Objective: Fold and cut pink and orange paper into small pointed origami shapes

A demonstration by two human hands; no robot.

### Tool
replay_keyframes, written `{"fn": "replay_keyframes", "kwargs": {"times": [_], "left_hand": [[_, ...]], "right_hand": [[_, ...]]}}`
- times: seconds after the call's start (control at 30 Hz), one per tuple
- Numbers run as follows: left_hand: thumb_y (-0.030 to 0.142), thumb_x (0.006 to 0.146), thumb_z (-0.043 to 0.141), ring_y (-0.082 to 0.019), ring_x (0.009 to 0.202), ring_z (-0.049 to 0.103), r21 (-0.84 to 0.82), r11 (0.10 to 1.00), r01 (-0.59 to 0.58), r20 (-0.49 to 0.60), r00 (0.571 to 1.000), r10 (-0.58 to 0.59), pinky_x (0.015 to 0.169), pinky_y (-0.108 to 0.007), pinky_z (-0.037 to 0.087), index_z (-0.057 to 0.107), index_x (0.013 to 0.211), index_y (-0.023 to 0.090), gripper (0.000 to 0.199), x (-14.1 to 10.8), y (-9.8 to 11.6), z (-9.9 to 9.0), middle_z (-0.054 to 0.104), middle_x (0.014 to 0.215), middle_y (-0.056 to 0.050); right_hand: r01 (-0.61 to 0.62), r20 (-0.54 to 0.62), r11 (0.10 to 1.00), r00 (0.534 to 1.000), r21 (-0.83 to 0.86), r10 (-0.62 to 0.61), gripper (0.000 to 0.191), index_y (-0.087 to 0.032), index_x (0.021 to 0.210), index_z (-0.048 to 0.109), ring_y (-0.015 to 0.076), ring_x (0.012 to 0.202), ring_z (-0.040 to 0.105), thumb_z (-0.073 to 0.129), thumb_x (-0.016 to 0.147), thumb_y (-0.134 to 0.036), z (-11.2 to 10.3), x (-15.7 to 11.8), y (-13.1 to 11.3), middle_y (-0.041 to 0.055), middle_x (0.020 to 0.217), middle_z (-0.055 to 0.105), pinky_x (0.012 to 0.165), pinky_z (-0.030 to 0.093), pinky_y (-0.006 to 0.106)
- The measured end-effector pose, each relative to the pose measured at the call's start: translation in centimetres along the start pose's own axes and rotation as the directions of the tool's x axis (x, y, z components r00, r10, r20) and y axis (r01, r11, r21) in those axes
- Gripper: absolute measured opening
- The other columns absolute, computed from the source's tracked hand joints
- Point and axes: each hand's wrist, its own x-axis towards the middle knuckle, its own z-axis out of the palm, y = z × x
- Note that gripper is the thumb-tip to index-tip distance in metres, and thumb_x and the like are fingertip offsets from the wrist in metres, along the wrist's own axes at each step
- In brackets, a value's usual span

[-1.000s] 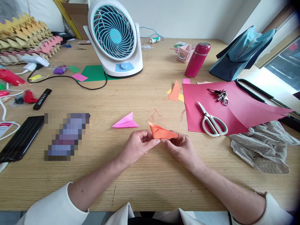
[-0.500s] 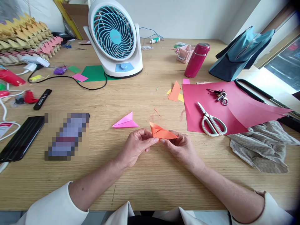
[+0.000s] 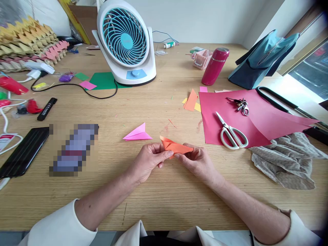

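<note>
An orange folded paper (image 3: pixel 176 147) is held just above the desk between both hands. My left hand (image 3: pixel 151 159) pinches its left lower edge with thumb and fingers. At the other end, my right hand (image 3: pixel 198 160) grips the pointed right side, thumb in front and fingers behind. The fingertips behind the paper are partly hidden. Just beyond my left hand lies a pink folded paper (image 3: pixel 138 132), pointed toward the left with one flap standing up.
White-handled scissors (image 3: pixel 232 134) and keys (image 3: pixel 242 105) lie on red paper (image 3: pixel 212 116) at right, near a crumpled grey cloth (image 3: pixel 289 162). A magenta bottle (image 3: pixel 215 66) and a fan (image 3: pixel 125 44) stand behind. A black marker (image 3: pixel 46 109) and a black power bank (image 3: pixel 24 150) lie left.
The orange folded paper has tilted a little, its upper left tip shifting left and down. Both hands keep their grip almost in place.
</note>
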Motion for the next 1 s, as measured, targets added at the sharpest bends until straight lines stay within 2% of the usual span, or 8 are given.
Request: {"fn": "replay_keyframes", "kwargs": {"times": [0.17, 0.23, 0.33, 0.43, 0.53, 0.67, 0.83, 1.0], "left_hand": [[0.037, 0.065, 0.085, -0.005, 0.053, 0.040, -0.037, 0.999, 0.017, -0.039, 0.999, -0.018, 0.046, -0.018, 0.033, 0.062, 0.063, 0.014, 0.033, 0.0, -0.4, -0.2, 0.050, 0.060, 0.005], [0.037, 0.065, 0.086, -0.005, 0.052, 0.040, -0.046, 0.999, 0.026, -0.044, 0.999, -0.029, 0.045, -0.018, 0.033, 0.061, 0.063, 0.014, 0.034, 0.1, -0.5, -0.4, 0.050, 0.059, 0.005], [0.036, 0.065, 0.086, -0.005, 0.052, 0.041, -0.053, 0.998, 0.035, -0.050, 0.998, -0.038, 0.045, -0.017, 0.034, 0.062, 0.066, 0.014, 0.032, 0.1, -0.6, -0.4, 0.052, 0.060, 0.004], [0.035, 0.065, 0.087, -0.006, 0.053, 0.042, -0.081, 0.996, 0.029, -0.065, 0.997, -0.035, 0.045, -0.017, 0.035, 0.062, 0.064, 0.014, 0.031, 0.1, -0.5, -0.2, 0.052, 0.058, 0.004], [0.033, 0.065, 0.087, -0.006, 0.054, 0.041, -0.109, 0.994, 0.021, -0.076, 0.997, -0.030, 0.045, -0.016, 0.035, 0.065, 0.065, 0.014, 0.029, 0.0, -0.5, 0.1, 0.051, 0.057, 0.004], [0.032, 0.066, 0.087, -0.006, 0.057, 0.042, -0.132, 0.991, 0.012, -0.054, 0.998, -0.019, 0.045, -0.016, 0.036, 0.073, 0.073, 0.014, 0.024, -0.1, -0.7, 0.4, 0.058, 0.065, 0.002], [0.033, 0.067, 0.086, -0.006, 0.056, 0.042, -0.106, 0.994, -0.016, -0.058, 0.998, 0.010, 0.044, -0.016, 0.036, 0.074, 0.071, 0.014, 0.023, -0.1, -0.8, 0.4, 0.058, 0.064, 0.001], [0.031, 0.061, 0.089, -0.005, 0.051, 0.040, -0.109, 0.993, -0.037, -0.111, 0.993, 0.024, 0.042, -0.017, 0.034, 0.065, 0.059, 0.014, 0.029, 0.2, -0.5, 0.1, 0.051, 0.056, 0.004]], "right_hand": [[0.002, -0.045, 0.996, 0.999, -0.091, -0.006, 0.045, -0.018, 0.061, 0.061, 0.0111, 0.057, 0.040, 0.069, 0.082, -0.057, -0.3, 0.0, -0.5, -0.0024, 0.059, 0.048, 0.055, 0.032, 0.026], [0.003, -0.058, 0.993, 0.998, -0.122, -0.010, 0.051, -0.017, 0.057, 0.059, 0.0117, 0.057, 0.043, 0.063, 0.086, -0.058, -0.4, 0.0, -0.6, -0.0010, 0.059, 0.050, 0.056, 0.034, 0.027], [0.002, -0.050, 0.991, 0.999, -0.137, -0.009, 0.052, -0.018, 0.063, 0.065, 0.0142, 0.063, 0.051, 0.054, 0.093, -0.059, -0.6, -0.1, -0.5, 0.0017, 0.064, 0.058, 0.062, 0.039, 0.027], [0.000, -0.061, 0.991, 0.998, -0.132, -0.008, 0.055, -0.018, 0.068, 0.069, 0.0154, 0.065, 0.054, 0.046, 0.096, -0.059, -0.7, -0.2, -0.3, 0.0017, 0.064, 0.059, 0.067, 0.041, 0.028], [0.009, -0.055, 0.995, 0.998, -0.100, -0.015, 0.042, -0.019, 0.077, 0.073, 0.0150, 0.064, 0.052, 0.059, 0.091, -0.056, -0.4, -0.2, -0.2, 0.0011, 0.067, 0.060, 0.064, 0.040, 0.028], [0.032, 0.035, 0.999, 0.999, 0.020, -0.032, 0.025, -0.021, 0.090, 0.075, 0.0160, 0.070, 0.056, 0.076, 0.081, -0.044, 0.2, 0.0, 0.1, 0.0017, 0.079, 0.065, 0.069, 0.045, 0.028], [0.029, 0.014, 0.999, 0.999, -0.027, -0.029, 0.027, -0.017, 0.090, 0.074, 0.0154, 0.068, 0.052, 0.076, 0.081, -0.041, 0.2, 0.1, 0.4, 0.0018, 0.076, 0.062, 0.065, 0.042, 0.028], [-0.012, 0.007, 0.995, 1.000, -0.101, 0.013, 0.034, -0.014, 0.081, 0.071, 0.0095, 0.057, 0.036, 0.075, 0.079, -0.048, 0.0, 0.0, 0.0, -0.0024, 0.065, 0.048, 0.052, 0.030, 0.024]]}}
